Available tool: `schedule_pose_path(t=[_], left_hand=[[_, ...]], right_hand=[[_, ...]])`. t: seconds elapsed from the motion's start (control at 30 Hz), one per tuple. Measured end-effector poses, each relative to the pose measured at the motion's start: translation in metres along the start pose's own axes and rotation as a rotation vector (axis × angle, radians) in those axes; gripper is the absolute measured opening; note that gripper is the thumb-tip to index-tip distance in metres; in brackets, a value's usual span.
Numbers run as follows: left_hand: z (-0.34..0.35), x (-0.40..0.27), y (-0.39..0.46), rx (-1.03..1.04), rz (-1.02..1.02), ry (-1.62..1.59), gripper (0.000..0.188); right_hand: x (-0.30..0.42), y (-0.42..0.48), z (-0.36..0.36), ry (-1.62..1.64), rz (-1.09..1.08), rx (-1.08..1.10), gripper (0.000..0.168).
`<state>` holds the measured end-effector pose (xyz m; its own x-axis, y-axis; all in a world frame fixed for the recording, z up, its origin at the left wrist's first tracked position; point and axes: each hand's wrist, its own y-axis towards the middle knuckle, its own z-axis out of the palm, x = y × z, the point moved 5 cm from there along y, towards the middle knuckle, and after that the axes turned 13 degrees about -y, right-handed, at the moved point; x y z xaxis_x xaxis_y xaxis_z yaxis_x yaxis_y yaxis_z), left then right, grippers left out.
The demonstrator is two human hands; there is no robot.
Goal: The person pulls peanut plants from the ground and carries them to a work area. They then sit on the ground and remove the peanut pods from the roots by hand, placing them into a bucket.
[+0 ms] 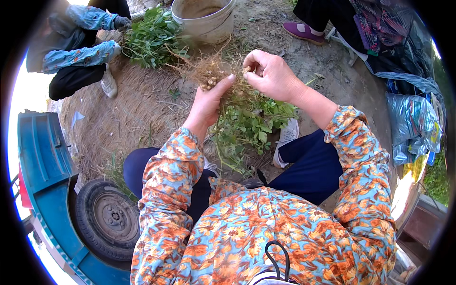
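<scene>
My left hand (212, 101) grips a bunch of peanut plants just below the roots. Its brown roots, with several peanut pods (210, 80) among them, fan out above my thumb. The leafy stems (249, 124) hang down between my knees towards the ground. To the right of the roots, my right hand (272, 74) has its fingers curled around peanut pods (247, 70), pinched between thumb and forefinger. Whether those pods are still joined to the roots cannot be told.
A dirty white bucket (205, 26) stands ahead, beside a heap of green plants (153, 39). A person in blue sleeves (80, 55) crouches at the left, another person's purple shoe (302, 32) is at the upper right. A blue vehicle's wheel (108, 217) is at the lower left; plastic bags (411, 117) hang at the right.
</scene>
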<state>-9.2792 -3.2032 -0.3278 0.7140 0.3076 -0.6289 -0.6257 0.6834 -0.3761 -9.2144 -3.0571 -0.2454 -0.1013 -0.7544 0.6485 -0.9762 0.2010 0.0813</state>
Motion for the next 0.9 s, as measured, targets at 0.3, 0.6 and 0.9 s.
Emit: schedule_pose_path(t=[0.3,0.6,0.9], left_hand=[[0.009,0.004,-0.005,0.204,-0.041,0.183,0.031],[0.012,0.005,-0.01,0.214,-0.027,0.234,0.032],[0.022,0.004,-0.01,0.208,0.022,0.234,0.024]], right_hand=[[0.0,-0.001,0.002,0.048,-0.113,0.093,0.015],[0.024,-0.015,0.001,-0.106,-0.238,-0.001,0.015],[0.011,-0.006,0.006,-0.223,-0.193,-0.114,0.018]])
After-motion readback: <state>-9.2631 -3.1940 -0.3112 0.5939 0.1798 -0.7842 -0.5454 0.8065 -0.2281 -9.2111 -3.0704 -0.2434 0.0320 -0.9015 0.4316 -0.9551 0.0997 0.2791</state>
